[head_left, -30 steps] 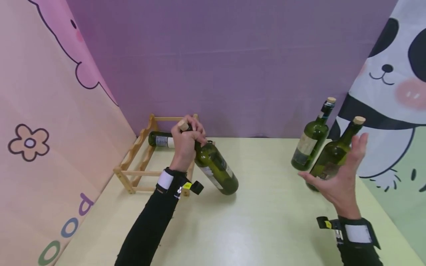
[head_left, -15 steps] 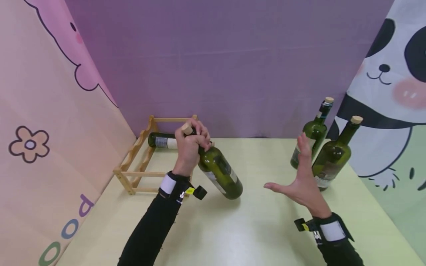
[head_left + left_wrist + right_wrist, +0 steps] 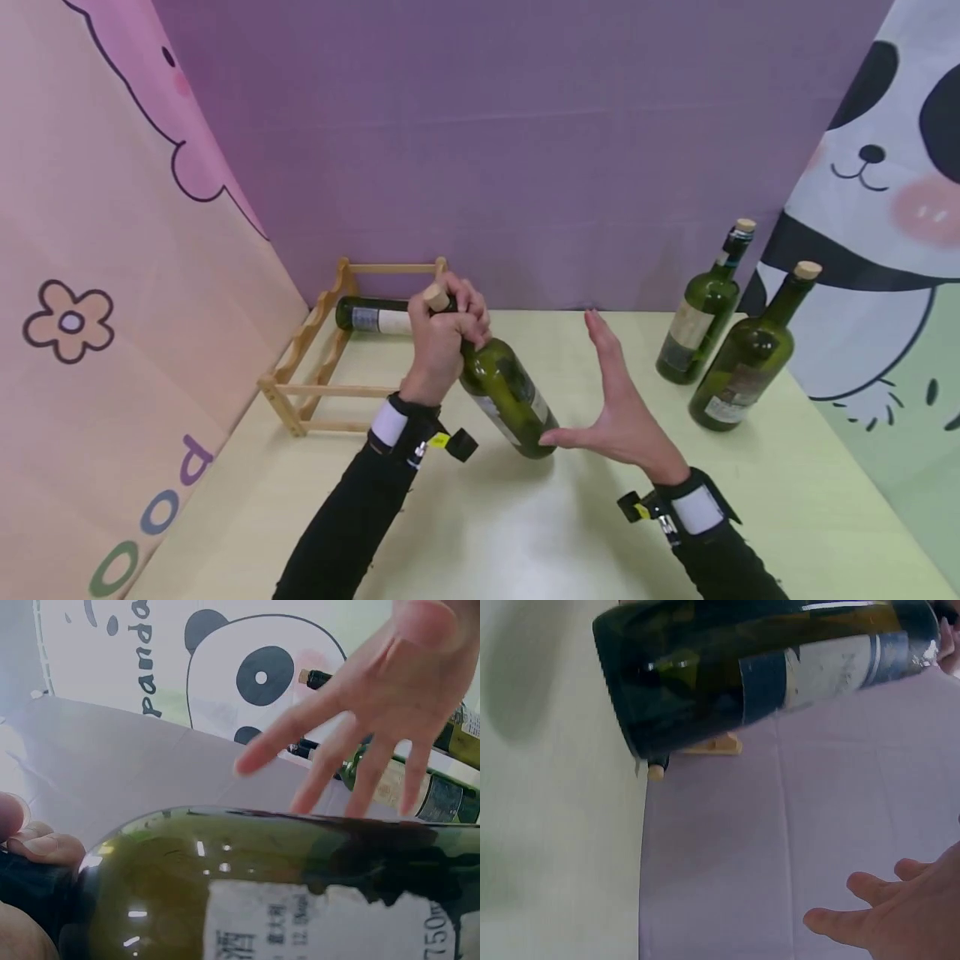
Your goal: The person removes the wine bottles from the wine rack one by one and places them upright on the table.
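Observation:
My left hand (image 3: pixel 444 337) grips a green wine bottle (image 3: pixel 501 383) round its neck, the cork poking out above the fist. The bottle is tilted, its base pointing down and to the right. In the left wrist view its torn white label (image 3: pixel 322 922) faces the camera. My right hand (image 3: pixel 618 408) is spread beside the bottle's base, thumb tip overlapping it in the head view and nothing in the palm. In the right wrist view, the bottle (image 3: pixel 772 667) passes above the outstretched fingers (image 3: pixel 840 924).
A wooden wine rack (image 3: pixel 315 389) stands at the left, with another bottle (image 3: pixel 372 317) lying across its back. Two corked green bottles, one behind (image 3: pixel 697 321) and one in front (image 3: pixel 742 367), stand upright at the right of the pale table (image 3: pixel 525 533). A purple backdrop (image 3: pixel 525 150) rises behind.
My right hand has moved left, away from the two standing bottles to the held bottle's base. My left hand has shifted slightly right and down with its bottle.

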Action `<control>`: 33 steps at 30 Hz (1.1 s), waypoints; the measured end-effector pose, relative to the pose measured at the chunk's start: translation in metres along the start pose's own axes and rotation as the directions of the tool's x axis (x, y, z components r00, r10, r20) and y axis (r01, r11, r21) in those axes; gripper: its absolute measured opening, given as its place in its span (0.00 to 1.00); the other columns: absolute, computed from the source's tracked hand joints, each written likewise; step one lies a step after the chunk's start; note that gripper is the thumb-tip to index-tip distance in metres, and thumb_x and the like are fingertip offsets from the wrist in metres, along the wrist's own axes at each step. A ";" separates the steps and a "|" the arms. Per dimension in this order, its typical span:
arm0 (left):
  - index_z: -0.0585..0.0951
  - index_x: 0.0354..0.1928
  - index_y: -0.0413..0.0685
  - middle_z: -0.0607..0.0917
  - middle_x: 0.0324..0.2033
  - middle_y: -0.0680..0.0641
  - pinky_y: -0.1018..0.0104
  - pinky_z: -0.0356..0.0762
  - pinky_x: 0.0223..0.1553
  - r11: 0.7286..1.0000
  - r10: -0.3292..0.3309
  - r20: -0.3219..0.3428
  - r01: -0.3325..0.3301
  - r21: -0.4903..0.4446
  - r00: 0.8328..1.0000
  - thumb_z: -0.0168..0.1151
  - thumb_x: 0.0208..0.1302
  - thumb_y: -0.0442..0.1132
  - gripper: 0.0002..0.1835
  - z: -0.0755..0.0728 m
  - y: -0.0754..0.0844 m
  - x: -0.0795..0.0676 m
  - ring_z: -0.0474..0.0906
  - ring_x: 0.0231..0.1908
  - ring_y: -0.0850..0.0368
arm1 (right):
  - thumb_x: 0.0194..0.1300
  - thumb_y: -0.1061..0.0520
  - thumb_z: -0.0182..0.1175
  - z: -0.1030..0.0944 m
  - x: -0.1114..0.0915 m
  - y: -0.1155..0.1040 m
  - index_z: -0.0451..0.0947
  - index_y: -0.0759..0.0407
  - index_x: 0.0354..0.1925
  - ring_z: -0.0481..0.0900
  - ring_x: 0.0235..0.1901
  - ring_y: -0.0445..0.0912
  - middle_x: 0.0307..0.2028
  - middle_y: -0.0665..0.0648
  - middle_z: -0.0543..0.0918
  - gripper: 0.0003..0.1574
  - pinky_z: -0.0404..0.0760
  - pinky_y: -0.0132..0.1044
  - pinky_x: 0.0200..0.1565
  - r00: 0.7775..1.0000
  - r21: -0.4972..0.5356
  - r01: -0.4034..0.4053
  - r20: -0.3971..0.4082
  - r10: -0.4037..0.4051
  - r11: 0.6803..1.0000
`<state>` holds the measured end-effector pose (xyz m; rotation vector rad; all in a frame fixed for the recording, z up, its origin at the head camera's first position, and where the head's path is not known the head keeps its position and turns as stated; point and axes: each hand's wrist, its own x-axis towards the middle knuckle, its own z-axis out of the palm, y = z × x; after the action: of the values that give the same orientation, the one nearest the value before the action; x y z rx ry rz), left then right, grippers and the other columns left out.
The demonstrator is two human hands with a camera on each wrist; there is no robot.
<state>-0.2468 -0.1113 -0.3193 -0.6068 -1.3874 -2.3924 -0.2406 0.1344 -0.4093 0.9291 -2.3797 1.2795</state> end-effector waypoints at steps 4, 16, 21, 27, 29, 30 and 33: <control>0.66 0.23 0.51 0.67 0.19 0.52 0.67 0.64 0.15 1.000 -0.004 0.023 0.004 -0.002 1.000 0.45 0.33 0.14 0.21 0.003 0.000 -0.002 0.64 0.17 0.57 | 0.32 0.33 0.86 0.012 0.003 -0.004 0.32 0.43 0.83 0.45 0.81 0.57 0.83 0.52 0.39 0.96 0.54 0.74 0.71 0.999 0.006 0.029 0.024 -0.029 1.000; 0.66 0.22 0.51 0.67 0.20 0.52 0.66 0.63 0.17 1.000 -0.012 0.084 0.012 0.006 0.996 0.45 0.35 0.15 0.20 0.018 0.003 -0.013 0.64 0.18 0.56 | 0.35 0.33 0.85 0.036 0.010 -0.022 0.37 0.42 0.82 0.54 0.79 0.59 0.82 0.51 0.48 0.90 0.61 0.68 0.72 0.996 0.039 0.057 0.072 -0.060 0.998; 0.66 0.22 0.51 0.68 0.20 0.52 0.65 0.64 0.18 0.999 0.030 0.101 -0.033 0.021 0.994 0.45 0.35 0.15 0.20 0.024 0.001 -0.017 0.65 0.18 0.56 | 0.36 0.41 0.87 0.045 0.011 -0.027 0.39 0.37 0.82 0.66 0.73 0.58 0.79 0.54 0.57 0.88 0.71 0.65 0.66 0.995 0.079 0.004 0.100 -0.012 0.997; 0.67 0.23 0.51 0.68 0.20 0.51 0.65 0.66 0.18 0.998 0.039 0.112 -0.043 0.037 0.993 0.46 0.36 0.16 0.19 0.028 0.000 -0.020 0.65 0.19 0.55 | 0.38 0.45 0.87 0.051 0.008 -0.025 0.43 0.38 0.81 0.75 0.67 0.56 0.74 0.58 0.68 0.84 0.80 0.58 0.59 0.998 0.100 -0.020 0.069 0.013 0.995; 0.67 0.23 0.51 0.68 0.20 0.52 0.65 0.66 0.18 0.999 0.025 0.118 -0.028 0.023 0.993 0.46 0.35 0.16 0.19 0.029 -0.001 -0.021 0.65 0.19 0.55 | 0.40 0.47 0.86 0.051 0.008 -0.024 0.44 0.39 0.81 0.77 0.65 0.54 0.73 0.57 0.70 0.82 0.81 0.56 0.57 0.999 0.101 -0.011 0.052 0.006 0.995; 0.67 0.23 0.52 0.68 0.20 0.52 0.65 0.66 0.18 1.000 0.021 0.123 -0.022 0.014 0.992 0.46 0.34 0.17 0.19 0.029 -0.001 -0.021 0.65 0.19 0.55 | 0.40 0.48 0.86 0.052 0.008 -0.023 0.45 0.40 0.81 0.78 0.64 0.54 0.72 0.57 0.72 0.81 0.81 0.55 0.57 0.999 0.099 -0.004 0.044 0.000 0.995; 0.67 0.22 0.53 0.68 0.19 0.52 0.65 0.65 0.18 1.000 0.021 0.147 -0.020 -0.007 0.989 0.46 0.33 0.16 0.20 0.031 -0.001 -0.022 0.65 0.18 0.55 | 0.43 0.51 0.85 0.052 0.008 -0.021 0.51 0.41 0.79 0.81 0.59 0.50 0.67 0.55 0.77 0.74 0.83 0.50 0.55 0.999 0.103 0.008 0.030 -0.011 0.995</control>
<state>-0.2223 -0.0821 -0.3173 -0.8092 -1.4258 -2.3781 -0.2304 0.0803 -0.4212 0.9954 -2.3484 1.4052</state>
